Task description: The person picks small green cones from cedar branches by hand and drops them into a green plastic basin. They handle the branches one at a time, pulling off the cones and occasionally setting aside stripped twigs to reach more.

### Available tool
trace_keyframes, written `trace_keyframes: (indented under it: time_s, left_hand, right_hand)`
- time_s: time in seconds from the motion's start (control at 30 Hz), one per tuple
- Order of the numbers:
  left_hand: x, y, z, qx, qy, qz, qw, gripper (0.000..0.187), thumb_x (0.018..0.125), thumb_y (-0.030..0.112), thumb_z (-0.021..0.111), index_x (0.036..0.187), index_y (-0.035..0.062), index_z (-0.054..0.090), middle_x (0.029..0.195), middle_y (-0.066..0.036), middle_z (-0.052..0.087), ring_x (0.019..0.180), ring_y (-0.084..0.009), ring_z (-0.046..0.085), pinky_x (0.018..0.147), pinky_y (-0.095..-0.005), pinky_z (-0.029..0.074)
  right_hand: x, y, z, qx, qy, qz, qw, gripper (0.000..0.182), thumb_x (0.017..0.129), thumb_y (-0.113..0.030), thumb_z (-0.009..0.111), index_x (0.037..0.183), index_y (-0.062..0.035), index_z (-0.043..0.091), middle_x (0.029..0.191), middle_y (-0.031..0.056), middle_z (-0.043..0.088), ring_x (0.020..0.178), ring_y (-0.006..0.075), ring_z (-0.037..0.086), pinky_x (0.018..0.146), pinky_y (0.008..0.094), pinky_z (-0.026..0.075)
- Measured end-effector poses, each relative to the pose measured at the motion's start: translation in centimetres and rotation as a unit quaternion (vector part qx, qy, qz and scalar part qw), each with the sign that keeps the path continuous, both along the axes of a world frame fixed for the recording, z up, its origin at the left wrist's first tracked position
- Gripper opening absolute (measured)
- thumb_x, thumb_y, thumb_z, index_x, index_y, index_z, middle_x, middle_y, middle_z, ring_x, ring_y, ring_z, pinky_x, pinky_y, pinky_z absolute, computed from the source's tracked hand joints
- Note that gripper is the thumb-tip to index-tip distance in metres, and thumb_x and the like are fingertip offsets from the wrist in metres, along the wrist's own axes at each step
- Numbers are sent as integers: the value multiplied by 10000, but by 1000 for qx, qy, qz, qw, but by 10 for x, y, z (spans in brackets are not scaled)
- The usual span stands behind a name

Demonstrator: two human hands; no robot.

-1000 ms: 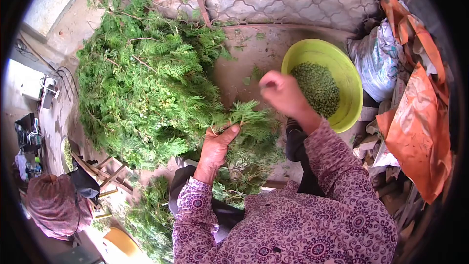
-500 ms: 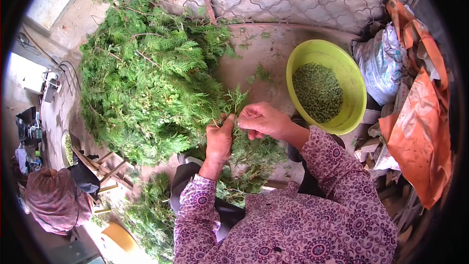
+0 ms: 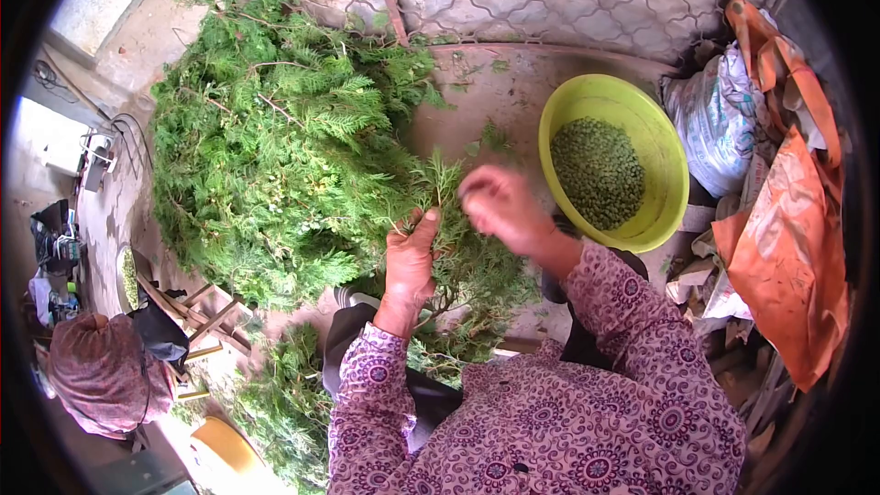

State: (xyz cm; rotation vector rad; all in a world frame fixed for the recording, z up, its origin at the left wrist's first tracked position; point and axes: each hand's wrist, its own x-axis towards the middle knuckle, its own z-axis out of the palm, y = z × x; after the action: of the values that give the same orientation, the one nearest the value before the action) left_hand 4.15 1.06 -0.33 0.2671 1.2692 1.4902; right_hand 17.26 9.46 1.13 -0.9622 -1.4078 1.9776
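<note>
A feathery green sprig (image 3: 434, 185) stands up from my left hand (image 3: 412, 261), whose thumb and fingers pinch its stem at the right edge of a big heap of cut evergreen branches (image 3: 275, 156). Just right of the sprig, my right hand (image 3: 504, 208) is raised and smeared by motion; its fingers look curled, and whether they hold anything cannot be made out. Beyond it stands a yellow-green basin (image 3: 666, 160) with a layer of small round green cones (image 3: 598, 172) at its bottom.
Wire mesh (image 3: 550, 0) runs along the back. A white sack (image 3: 713, 119) and an orange sack (image 3: 779, 257) lie at the right. More branches (image 3: 289, 403) lie at lower left, near a yellow container (image 3: 225, 445) and another person (image 3: 103, 371).
My right hand has moved up and slightly right, away from my left hand and the sprig. My left hand stays nearly in place, still pinching the stem.
</note>
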Motion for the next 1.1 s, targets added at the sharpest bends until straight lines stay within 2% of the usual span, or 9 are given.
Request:
trace_keyframes:
  time_s: [0.13, 0.27, 0.33, 0.47, 0.53, 0.6, 0.73, 0.97, 1.1]
  left_hand:
    - [-14, -1, 0, 30, -114, 26, 993, 160, 779, 128, 638, 863, 110, 503, 690, 15, 505, 512, -83, 450, 418, -254, 405]
    - [-25, -3, 1, 105, -188, 4, 976, 173, 776, 162, 641, 848, 105, 494, 563, 10, 419, 432, -118, 377, 427, -296, 349]
    - [-27, -3, 1, 153, -141, -26, 978, 146, 841, 275, 541, 830, 132, 518, 491, 46, 313, 431, -109, 297, 443, -270, 271]
    - [-34, 2, 1, 208, -147, -11, 967, 268, 815, 306, 569, 974, 100, 509, 547, 44, 325, 485, -101, 315, 472, -250, 285]
    - [-31, 4, 0, 287, -54, -15, 956, 265, 801, 305, 600, 915, 94, 486, 551, 31, 320, 480, -104, 309, 463, -257, 291]
    - [-33, 7, -1, 356, 62, -18, 932, 298, 812, 350, 588, 848, 87, 452, 565, 22, 300, 486, -102, 291, 456, -263, 294]
    - [-41, 10, 13, 213, -131, 57, 967, 256, 814, 321, 576, 811, 86, 475, 547, 4, 354, 472, -116, 326, 449, -271, 305]
    - [-43, 5, -9, 214, -24, 61, 975, 219, 826, 276, 562, 862, 61, 538, 654, -40, 520, 524, -117, 446, 490, -280, 373]
    - [-28, -6, 20, 210, -97, 9, 973, 247, 799, 217, 607, 960, 38, 553, 781, -70, 592, 600, -129, 516, 504, -254, 414]
  right_hand:
    - [34, 40, 17, 161, 16, -170, 972, 114, 769, 1, 502, 877, -14, 536, 743, 19, 533, 594, 72, 492, 506, 196, 404]
    - [99, 82, -1, 438, -163, -319, 824, 216, 735, -39, 540, 949, -39, 565, 806, 68, 576, 650, 151, 550, 559, 244, 455]
    - [118, 88, 1, 638, -468, -336, 511, 311, 716, -120, 586, 1015, -38, 560, 946, 155, 581, 769, 249, 574, 672, 305, 474]
    - [118, 83, -6, 626, -444, -268, 583, 362, 704, -178, 609, 1036, -38, 564, 1050, 216, 539, 860, 292, 565, 740, 347, 466]
    - [91, 61, 7, 431, -327, -130, 831, 339, 746, -170, 584, 1057, -37, 556, 980, 170, 584, 870, 220, 582, 749, 308, 455]
    - [70, 45, 12, 295, -295, 5, 909, 306, 759, -185, 576, 1011, -12, 568, 916, 132, 605, 827, 176, 586, 711, 291, 461]
    - [37, 21, 8, 130, -265, 264, 918, 352, 814, -328, 559, 934, 3, 576, 849, 95, 595, 742, 139, 589, 644, 274, 476]
    - [-7, -23, -24, -197, -156, 189, 949, 490, 829, -440, 517, 1033, 4, 506, 948, 93, 553, 797, 214, 597, 660, 315, 500]
    - [-18, -36, -50, -391, 30, 138, 909, 590, 772, -389, 623, 1109, 45, 408, 926, 119, 523, 763, 199, 592, 621, 312, 519]
